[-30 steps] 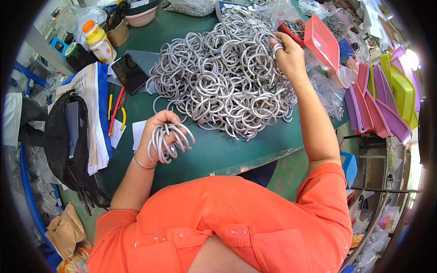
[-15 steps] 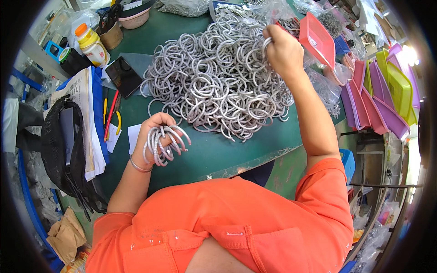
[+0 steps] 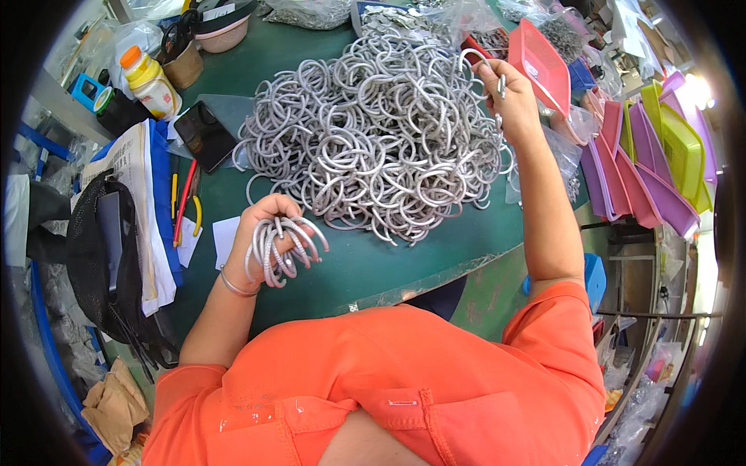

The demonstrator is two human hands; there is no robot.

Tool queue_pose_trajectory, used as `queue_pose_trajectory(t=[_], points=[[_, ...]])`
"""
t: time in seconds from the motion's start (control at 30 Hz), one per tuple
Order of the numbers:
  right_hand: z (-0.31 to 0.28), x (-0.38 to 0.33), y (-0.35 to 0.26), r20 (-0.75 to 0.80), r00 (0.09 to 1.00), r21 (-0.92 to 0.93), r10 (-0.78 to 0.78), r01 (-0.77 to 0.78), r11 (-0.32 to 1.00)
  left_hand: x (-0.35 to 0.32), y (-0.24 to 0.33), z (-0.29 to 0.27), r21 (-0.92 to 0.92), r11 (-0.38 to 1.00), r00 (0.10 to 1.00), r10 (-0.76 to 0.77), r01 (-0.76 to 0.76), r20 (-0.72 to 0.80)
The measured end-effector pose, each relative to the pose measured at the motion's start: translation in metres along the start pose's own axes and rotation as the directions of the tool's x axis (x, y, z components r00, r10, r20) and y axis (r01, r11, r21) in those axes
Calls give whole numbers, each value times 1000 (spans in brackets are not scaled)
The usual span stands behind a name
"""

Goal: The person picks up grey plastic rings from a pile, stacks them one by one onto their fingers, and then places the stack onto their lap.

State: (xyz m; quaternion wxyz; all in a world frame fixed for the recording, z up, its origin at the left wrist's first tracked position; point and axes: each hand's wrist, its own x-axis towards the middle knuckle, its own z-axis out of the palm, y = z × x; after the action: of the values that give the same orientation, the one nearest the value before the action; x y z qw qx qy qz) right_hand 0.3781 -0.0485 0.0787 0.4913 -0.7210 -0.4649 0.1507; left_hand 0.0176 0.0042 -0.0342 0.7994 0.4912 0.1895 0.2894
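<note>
A broad heap of grey, C-shaped open metal rings (image 3: 373,147) covers the middle of the green table. At the heap's near left, my left hand (image 3: 260,221) is closed with several such rings (image 3: 273,256) hooked together over its fingers and palm. My right hand (image 3: 514,105) is at the far right edge of the heap, its fingers pinching an open metal ring (image 3: 472,53). One end of that ring sticks out beside the fingers. The fingertips of the right hand are partly hidden.
A red plastic tray (image 3: 536,66) lies just beyond my right hand, with stacked coloured bins (image 3: 645,155) farther right. On the left are a phone (image 3: 203,136), pliers (image 3: 196,213), a black mesh bag (image 3: 97,241) and a yellow-and-white bottle (image 3: 151,81). Bagged parts (image 3: 307,12) lie at the back.
My right hand has drawn slightly right and toward me from the heap's far right, and the ring in its fingers now shows clearly. My left hand and its rings have hardly moved.
</note>
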Motion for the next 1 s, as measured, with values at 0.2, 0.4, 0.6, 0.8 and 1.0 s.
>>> queue_pose_trajectory(t=[0.2,0.4,0.6,0.8,1.0], points=[[11,-42,-13,389,916,707,-101,-226,670,1,-1,4,-39,995,993,93,-90,74],[61,-89,-9,537,751,841,-384,-444,310,3,-7,20,-505,852,966,230,-141,117],[147,-153,-15,578,792,795,-198,-491,357,7,0,29,-282,936,966,242,-209,88],[167,-177,-22,646,749,758,-147,-607,241,0,19,31,747,493,883,377,-447,280],[175,-211,1,785,561,567,-262,-821,-59,-13,34,51,862,193,871,264,-468,414]])
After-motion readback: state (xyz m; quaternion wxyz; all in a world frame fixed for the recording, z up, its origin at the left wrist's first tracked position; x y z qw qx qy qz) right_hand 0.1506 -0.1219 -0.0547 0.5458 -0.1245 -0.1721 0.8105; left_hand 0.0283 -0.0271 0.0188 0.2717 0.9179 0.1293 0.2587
